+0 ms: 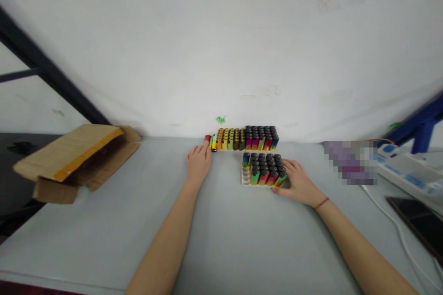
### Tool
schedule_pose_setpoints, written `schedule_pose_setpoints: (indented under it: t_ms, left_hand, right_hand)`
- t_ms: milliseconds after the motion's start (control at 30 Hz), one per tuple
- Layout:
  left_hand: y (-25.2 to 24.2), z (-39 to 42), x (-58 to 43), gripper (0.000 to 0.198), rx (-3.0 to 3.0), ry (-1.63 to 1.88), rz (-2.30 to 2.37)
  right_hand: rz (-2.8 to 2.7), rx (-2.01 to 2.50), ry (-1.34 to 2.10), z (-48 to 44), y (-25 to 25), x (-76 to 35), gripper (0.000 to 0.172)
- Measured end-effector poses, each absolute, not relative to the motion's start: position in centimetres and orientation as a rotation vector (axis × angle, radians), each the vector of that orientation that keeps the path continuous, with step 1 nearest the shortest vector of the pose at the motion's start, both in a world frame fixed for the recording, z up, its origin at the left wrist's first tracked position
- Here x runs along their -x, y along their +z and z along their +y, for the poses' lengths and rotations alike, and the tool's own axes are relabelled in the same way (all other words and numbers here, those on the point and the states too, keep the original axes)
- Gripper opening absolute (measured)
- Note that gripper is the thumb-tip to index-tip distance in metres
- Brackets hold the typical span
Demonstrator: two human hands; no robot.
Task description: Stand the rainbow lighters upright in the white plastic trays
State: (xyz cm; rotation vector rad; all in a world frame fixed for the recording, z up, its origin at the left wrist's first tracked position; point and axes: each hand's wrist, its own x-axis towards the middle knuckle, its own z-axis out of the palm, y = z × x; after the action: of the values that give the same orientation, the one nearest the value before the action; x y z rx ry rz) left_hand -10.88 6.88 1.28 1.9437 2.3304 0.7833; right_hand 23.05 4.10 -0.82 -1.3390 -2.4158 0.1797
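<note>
My left hand [198, 163] reaches the far edge of the grey table, its fingertips on the end of a packed block of disposable lighters [238, 139]. A small red lighter [207, 138] and a yellow one [213, 144] lie beneath those fingers, and I cannot tell whether they are gripped. My right hand [297, 184] wraps the right end of a white lighter tray [246, 177], with its thumb along the near side. This tray holds several multicoloured lighters [265, 169] standing upright with black tops. Its right end is partly hidden by my fingers.
An open cardboard box [78, 163] with orange tape sits at the table's left edge. To the right are a pixelated patch [350, 162], a white power strip [408, 170], a white cable [391, 221] and a dark phone [420, 226]. A white wall rises behind the table.
</note>
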Motion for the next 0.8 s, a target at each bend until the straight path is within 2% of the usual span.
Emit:
schedule_pose_setpoints:
  t_ms: [500,700,800]
  left_hand:
    - [3.0,5.6,12.7,0.035,-1.606,0.473,2.763]
    - [2.5,5.9,13.6,0.037,-1.633,0.51,2.677]
    - [2.1,6.3,14.0,0.032,-1.646,0.767,2.558]
  right_hand:
    - [-2.427,1.339,0.16,4.2,-1.0,-23.2,0.069]
    - [-2.418,1.331,0.155,4.2,-1.0,-23.2,0.067]
    - [-2.421,1.331,0.16,4.2,-1.0,-23.2,0.067]
